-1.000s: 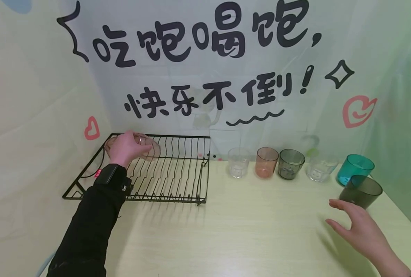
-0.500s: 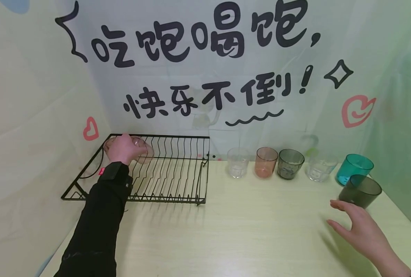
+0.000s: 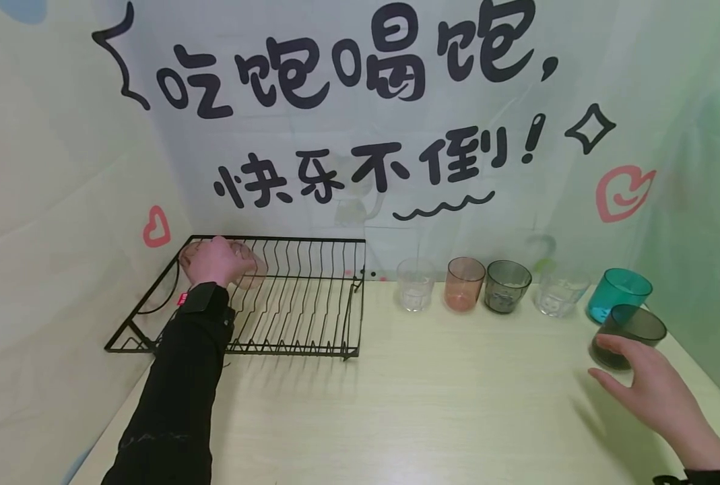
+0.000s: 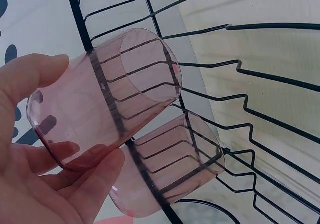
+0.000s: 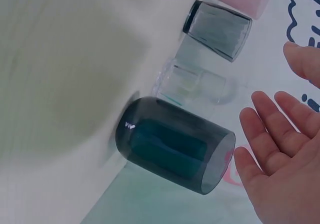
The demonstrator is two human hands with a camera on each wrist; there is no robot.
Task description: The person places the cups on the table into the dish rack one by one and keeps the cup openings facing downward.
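Observation:
In the head view my left hand (image 3: 214, 261) is over the back left of the black wire dish rack (image 3: 293, 351). It holds a clear pink cup (image 4: 112, 94); the left wrist view shows thumb and fingers around its base, with its mouth facing the wires. Beside it, a second pink cup (image 4: 175, 166) lies against the rack. My right hand (image 3: 663, 397), fingers parted and holding nothing, hovers close to a dark grey cup (image 5: 175, 144) that stands upright on the table. Whether the fingertips touch its rim I cannot tell.
Along the back wall stand a clear cup (image 3: 415, 286), an orange-pink cup (image 3: 464, 286), a smoky grey cup (image 3: 508, 288) and another clear cup (image 3: 560, 293). A teal cup (image 3: 620, 293) stands behind the dark grey one. Printed cloth (image 3: 360, 229) closes off the back and sides.
My left hand has shifted slightly left with the pink cup and settled lower against the rack. My right hand has moved a little right and forward, nearer the dark grey cup.

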